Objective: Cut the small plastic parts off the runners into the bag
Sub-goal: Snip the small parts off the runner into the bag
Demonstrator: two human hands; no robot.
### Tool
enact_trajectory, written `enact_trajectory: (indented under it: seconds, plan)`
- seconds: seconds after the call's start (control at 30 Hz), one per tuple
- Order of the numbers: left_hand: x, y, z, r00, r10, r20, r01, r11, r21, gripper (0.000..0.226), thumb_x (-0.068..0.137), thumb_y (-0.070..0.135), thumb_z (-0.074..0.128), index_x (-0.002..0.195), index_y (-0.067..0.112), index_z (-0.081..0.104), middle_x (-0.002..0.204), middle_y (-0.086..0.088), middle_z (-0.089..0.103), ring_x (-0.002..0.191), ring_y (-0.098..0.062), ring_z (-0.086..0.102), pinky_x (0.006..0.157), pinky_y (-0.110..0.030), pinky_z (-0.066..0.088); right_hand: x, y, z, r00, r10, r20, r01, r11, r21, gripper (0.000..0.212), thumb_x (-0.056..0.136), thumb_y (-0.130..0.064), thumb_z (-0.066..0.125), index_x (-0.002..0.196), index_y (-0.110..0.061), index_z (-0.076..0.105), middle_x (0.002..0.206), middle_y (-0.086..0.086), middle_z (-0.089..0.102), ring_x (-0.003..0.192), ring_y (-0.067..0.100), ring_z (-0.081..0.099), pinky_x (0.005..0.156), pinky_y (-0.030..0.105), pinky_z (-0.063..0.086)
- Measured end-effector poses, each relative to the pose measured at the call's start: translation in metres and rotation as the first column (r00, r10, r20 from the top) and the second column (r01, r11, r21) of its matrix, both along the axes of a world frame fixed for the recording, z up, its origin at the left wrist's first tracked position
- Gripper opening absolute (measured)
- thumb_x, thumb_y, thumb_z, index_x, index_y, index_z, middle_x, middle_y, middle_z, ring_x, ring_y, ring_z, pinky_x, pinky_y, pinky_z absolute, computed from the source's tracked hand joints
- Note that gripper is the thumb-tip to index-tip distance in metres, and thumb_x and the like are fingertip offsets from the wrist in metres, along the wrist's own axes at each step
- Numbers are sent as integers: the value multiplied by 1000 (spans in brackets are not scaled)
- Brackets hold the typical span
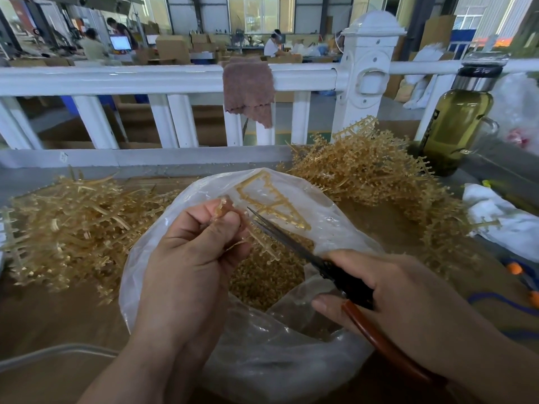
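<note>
Runner [261, 243], an amber strip with small parts along it, is pinched at its upper end in the grip of the left hand [192, 252], thumb against curled fingers. It hangs over the open mouth of the clear bag [262, 360], which sits on the worktop [43, 316] and holds a heap of cut parts [262, 278]. The right hand [393, 293] has its grip wrapped round the handles of the scissors [347, 281], whose slightly parted blades lie just beside the runner; a second runner [271, 199] rests on the bag's far rim, between a left pile [73, 228] and a right pile [364, 176] of amber runners.
</note>
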State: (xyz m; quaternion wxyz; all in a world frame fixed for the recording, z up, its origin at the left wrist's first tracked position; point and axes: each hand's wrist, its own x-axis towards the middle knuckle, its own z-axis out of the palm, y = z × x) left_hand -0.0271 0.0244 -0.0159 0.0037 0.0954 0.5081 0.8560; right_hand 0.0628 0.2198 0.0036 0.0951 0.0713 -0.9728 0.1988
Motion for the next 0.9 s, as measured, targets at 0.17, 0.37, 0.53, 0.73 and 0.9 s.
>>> enact_trajectory:
  seconds: [0.17, 0.37, 0.53, 0.73, 0.9]
  plan:
    - [1, 1, -2, 1000, 27, 2, -27, 1000, -9, 11, 75, 19, 68, 68, 27, 70, 80, 3, 69, 71, -9, 64, 73, -27, 54, 1, -2, 2, 1000, -18, -1, 18, 999, 51, 53, 76, -74, 40, 106, -35, 59, 78, -16, 60, 75, 2, 55, 69, 23, 44]
    - [3, 5, 0, 999, 29, -15, -28, 999, 31, 12, 73, 15, 68, 67, 25, 71, 80, 3, 66, 71, -9, 63, 69, -23, 57, -1, 1, 3, 1000, 5, 26, -7, 997, 79, 54, 76, -75, 38, 101, -32, 60, 79, -16, 62, 73, 0, 56, 67, 23, 45]
    - [4, 8, -1, 1000, 18, -23, -17, 999, 37, 13, 75, 15, 68, 66, 25, 70, 85, 1, 66, 77, -11, 64, 69, -21, 56, -1, 2, 2, 1000, 1, 24, -3, 996, 85, 53, 76, -75, 36, 96, -32, 60, 73, -16, 60, 69, 2, 55, 63, 22, 44]
    - [4, 8, -3, 1000, 17, -24, -16, 999, 34, 13, 75, 15, 69, 67, 25, 72, 80, 4, 67, 72, -9, 64, 68, -22, 56, -1, 2, 2, 1000, -4, 22, 2, 996, 95, 52, 78, -72, 39, 100, -31, 61, 73, -15, 60, 69, 4, 55, 63, 26, 46]
    - [3, 8, -4, 999, 17, -27, -16, 1000, 23, 14, 75, 16, 68, 66, 25, 71, 79, 3, 67, 70, -10, 64, 68, -23, 58, 0, 0, 4, 1000, -13, 18, 11, 996, 93, 51, 76, -71, 41, 103, -33, 62, 76, -17, 61, 71, 3, 55, 65, 22, 44]
